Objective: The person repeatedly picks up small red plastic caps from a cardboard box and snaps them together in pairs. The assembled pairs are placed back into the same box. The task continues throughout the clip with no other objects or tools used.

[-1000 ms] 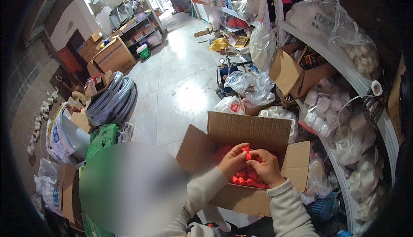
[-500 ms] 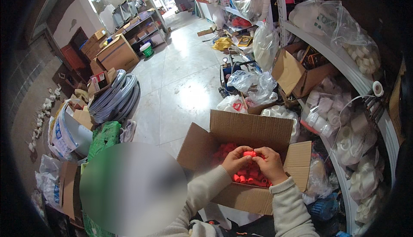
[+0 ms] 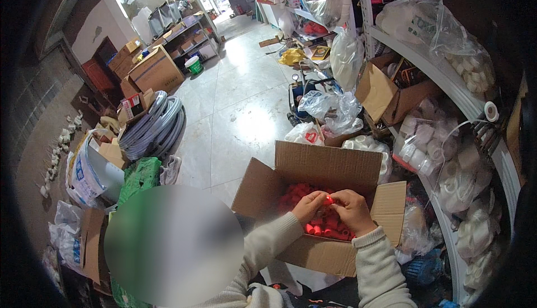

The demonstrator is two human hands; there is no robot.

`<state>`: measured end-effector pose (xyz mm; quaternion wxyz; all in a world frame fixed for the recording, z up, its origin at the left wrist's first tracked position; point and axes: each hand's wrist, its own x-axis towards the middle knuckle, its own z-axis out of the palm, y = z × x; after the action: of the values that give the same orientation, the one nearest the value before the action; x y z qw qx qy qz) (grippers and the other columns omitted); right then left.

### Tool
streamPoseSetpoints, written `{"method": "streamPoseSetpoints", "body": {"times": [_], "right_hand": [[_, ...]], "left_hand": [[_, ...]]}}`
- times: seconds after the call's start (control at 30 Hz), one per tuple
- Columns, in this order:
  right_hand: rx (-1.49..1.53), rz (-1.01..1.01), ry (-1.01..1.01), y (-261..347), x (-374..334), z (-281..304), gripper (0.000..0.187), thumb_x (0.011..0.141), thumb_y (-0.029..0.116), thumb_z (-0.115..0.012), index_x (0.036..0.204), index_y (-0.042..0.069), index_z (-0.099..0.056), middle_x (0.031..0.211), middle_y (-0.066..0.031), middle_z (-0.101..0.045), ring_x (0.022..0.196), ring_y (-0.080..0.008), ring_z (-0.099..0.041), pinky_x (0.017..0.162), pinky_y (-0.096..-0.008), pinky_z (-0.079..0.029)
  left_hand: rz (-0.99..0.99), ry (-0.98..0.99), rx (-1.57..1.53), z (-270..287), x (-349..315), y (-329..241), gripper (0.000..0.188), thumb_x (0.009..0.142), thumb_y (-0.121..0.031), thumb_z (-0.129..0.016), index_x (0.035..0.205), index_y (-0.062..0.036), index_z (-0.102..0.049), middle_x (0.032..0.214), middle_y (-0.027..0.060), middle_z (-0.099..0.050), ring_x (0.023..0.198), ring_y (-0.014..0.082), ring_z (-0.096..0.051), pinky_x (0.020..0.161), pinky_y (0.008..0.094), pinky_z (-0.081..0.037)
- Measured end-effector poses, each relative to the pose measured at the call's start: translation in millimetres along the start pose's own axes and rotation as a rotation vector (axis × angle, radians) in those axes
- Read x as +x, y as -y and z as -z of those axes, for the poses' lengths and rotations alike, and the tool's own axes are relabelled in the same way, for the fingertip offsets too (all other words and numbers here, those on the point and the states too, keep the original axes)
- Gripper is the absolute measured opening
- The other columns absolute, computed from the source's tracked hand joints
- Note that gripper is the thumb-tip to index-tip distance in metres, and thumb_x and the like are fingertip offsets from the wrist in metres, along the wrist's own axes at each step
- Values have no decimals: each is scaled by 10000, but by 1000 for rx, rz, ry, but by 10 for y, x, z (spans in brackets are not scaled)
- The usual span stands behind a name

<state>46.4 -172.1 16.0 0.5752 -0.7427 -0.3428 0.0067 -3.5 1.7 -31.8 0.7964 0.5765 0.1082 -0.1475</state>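
Both my hands are over an open cardboard box (image 3: 327,164) with its flaps spread outward. Between their fingertips they hold one small red plastic pipe fitting (image 3: 329,199). My left hand (image 3: 307,208) pinches it from the left, and my right hand (image 3: 356,213) grips it from the right. The fingers cover most of the fitting. Below them, many loose red pipe fittings (image 3: 316,230) fill the box, short and tube-shaped.
Shelving (image 3: 447,70) with bagged white fittings (image 3: 422,154) curves along my right. Clear plastic bags (image 3: 335,109) and a small blue machine lie beyond the box. To the left are a coil of grey hose (image 3: 154,129), cartons (image 3: 156,70) and a green sack (image 3: 137,179). A blurred patch hides the lower left.
My fingers have shifted around the fitting, and less of it shows between them. The right hand has turned slightly over it. The whole view has moved a little.
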Motion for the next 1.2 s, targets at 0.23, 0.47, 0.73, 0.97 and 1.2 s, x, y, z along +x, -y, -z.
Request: {"method": "streamPoseSetpoints", "body": {"times": [0.23, 0.47, 0.73, 0.97, 1.2], "right_hand": [[36, -415, 9, -85, 3, -53, 227, 746, 190, -672, 863, 5, -608, 792, -164, -626, 708, -273, -629, 607, -346, -480], [19, -303, -124, -80, 11, -25, 282, 752, 269, -699, 814, 6, -619, 655, -49, -597, 542, -100, -517, 516, -254, -438], [-181, -271, 40, -218, -4, -35, 354, 714, 258, -710, 951, 27, -584, 730, -115, -631, 650, -219, -619, 602, -333, -479], [43, -153, -105, 4, 15, -31, 347, 722, 315, -703, 871, 18, -605, 738, -122, -633, 628, -249, -609, 559, -356, -454], [-24, -307, -14, 3, 22, 16, 334, 715, 299, -708, 909, 45, -610, 746, -116, -634, 639, -249, -616, 580, -342, -473]], "left_hand": [[-294, 7, -55, -145, 5, 1, 275, 856, -145, -573, 1104, -73, -478, 1001, 26, -548, 843, 105, -542, 725, 247, -461], [-272, -13, -104, -127, -6, -23, 241, 851, -118, -580, 1051, -79, -452, 933, -6, -534, 820, 82, -542, 746, 252, -474], [-301, 30, -131, -126, 20, -4, 225, 854, -161, -580, 1022, -90, -449, 897, 3, -530, 788, 92, -538, 694, 250, -469], [-246, 31, -145, -103, 9, -16, 217, 868, -185, -559, 1033, -91, -454, 893, 5, -537, 790, 92, -541, 691, 245, -467], [-258, -15, -150, -148, 19, 5, 194, 876, -190, -549, 1020, -95, -461, 857, -9, -542, 725, 67, -522, 640, 219, -449]]}}
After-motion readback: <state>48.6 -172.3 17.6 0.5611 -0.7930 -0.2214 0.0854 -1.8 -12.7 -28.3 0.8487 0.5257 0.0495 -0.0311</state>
